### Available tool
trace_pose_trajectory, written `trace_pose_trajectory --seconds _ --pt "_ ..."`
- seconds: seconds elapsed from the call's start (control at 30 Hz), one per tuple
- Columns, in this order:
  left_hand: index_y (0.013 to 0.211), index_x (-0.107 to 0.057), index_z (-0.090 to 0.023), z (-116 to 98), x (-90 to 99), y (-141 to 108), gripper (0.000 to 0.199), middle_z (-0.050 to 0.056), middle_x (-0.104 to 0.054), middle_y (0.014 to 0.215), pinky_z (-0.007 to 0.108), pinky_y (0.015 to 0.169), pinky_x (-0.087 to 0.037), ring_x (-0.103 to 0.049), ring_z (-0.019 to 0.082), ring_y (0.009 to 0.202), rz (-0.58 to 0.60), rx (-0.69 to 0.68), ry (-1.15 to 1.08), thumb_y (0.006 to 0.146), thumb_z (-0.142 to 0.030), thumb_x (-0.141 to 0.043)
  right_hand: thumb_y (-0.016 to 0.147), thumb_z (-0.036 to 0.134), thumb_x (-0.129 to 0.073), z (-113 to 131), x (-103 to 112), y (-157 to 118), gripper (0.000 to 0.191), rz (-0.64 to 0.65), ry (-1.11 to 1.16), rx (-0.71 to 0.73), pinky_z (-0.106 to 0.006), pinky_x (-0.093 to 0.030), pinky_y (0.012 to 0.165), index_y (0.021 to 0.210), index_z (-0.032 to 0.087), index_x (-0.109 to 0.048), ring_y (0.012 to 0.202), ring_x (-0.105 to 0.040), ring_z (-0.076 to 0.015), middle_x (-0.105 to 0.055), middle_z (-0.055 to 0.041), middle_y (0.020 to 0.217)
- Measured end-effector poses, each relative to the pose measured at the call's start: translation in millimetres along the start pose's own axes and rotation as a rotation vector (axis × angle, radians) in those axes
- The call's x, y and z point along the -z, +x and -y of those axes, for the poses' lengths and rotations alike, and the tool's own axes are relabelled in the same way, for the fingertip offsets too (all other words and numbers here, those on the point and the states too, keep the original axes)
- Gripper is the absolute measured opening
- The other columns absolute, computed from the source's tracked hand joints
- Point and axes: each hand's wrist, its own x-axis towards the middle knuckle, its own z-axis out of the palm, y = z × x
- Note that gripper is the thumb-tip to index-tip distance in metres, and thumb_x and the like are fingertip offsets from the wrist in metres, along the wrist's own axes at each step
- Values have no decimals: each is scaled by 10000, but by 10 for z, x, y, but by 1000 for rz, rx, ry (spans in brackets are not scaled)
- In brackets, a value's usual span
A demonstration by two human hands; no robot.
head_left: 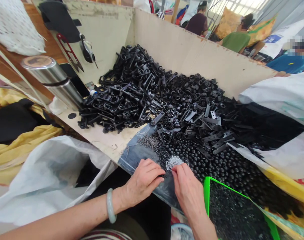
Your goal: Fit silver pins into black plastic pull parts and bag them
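My left hand (146, 178), with a pale green bangle (111, 206) on its wrist, pinches a small black part (163, 175) between thumb and fingertips; most of the part is hidden. Thumb and forefinger of my right hand (188, 186) are closed together at the near edge of a small heap of silver pins or screws (174, 161). Whatever they grip is too small to make out. Both hands are over a dark blue mat (135, 155). Behind them lie tiny dark metal pieces (149, 141) and many round black beads (204, 158).
Black plastic levers (116, 103) and ring-shaped parts (192, 90) are heaped against the board wall (192, 53). A steel flask (54, 80) stands left, near hanging red-handled snips (69, 51). A green bin (207, 196) of black bits sits right. Co-workers (235, 38) sit beyond the wall.
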Motion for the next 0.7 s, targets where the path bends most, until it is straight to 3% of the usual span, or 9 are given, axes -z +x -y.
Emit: trace_pose_trajectory --seconds 0.1,0.2,0.33,0.57,0.7 --pt "1144 -649 -214 8 6 15 153 27 -717 1055 387 854 -345 -538 204 969 27 -21 28 1033 -249 -550 1065 386 -402 55 23 -100 301 -24 120 -67 -254 -509 662 952 231 -635 751 -659 -162 -671 -38 885" --pt "1111 -657 -210 3 23 33 140 15 -716 1019 380 851 -341 -537 193 951 28 -33 5 1035 -267 -554 1028 384 -521 108 46 -195 197 -1 415 -158 -216 -564 713 1060 244 -657 789 -707 -144 -729 -20 957" --pt "1047 -672 -201 -8 45 49 121 15 -709 1005 372 852 -344 -546 190 953 34 9 -35 1024 -269 -575 996 367 -590 185 49 -205 187 78 594 -152 -220 -600 783 1085 240 -694 867 -742 -156 -753 -38 1053" --pt "1023 -681 -186 -17 64 58 111 17 -715 968 366 842 -350 -563 186 944 44 38 -78 1008 -269 -608 1019 362 -541 227 34 -145 238 12 353 -32 -222 -613 721 1205 246 -634 781 -741 -142 -751 -15 971" --pt "1037 -676 -192 -3 58 59 136 18 -719 969 367 833 -346 -549 188 936 36 7 -67 1023 -287 -580 1041 250 -447 251 99 -48 403 -12 92 242 -277 -620 746 1440 218 -493 823 -739 -177 -745 -52 1008"
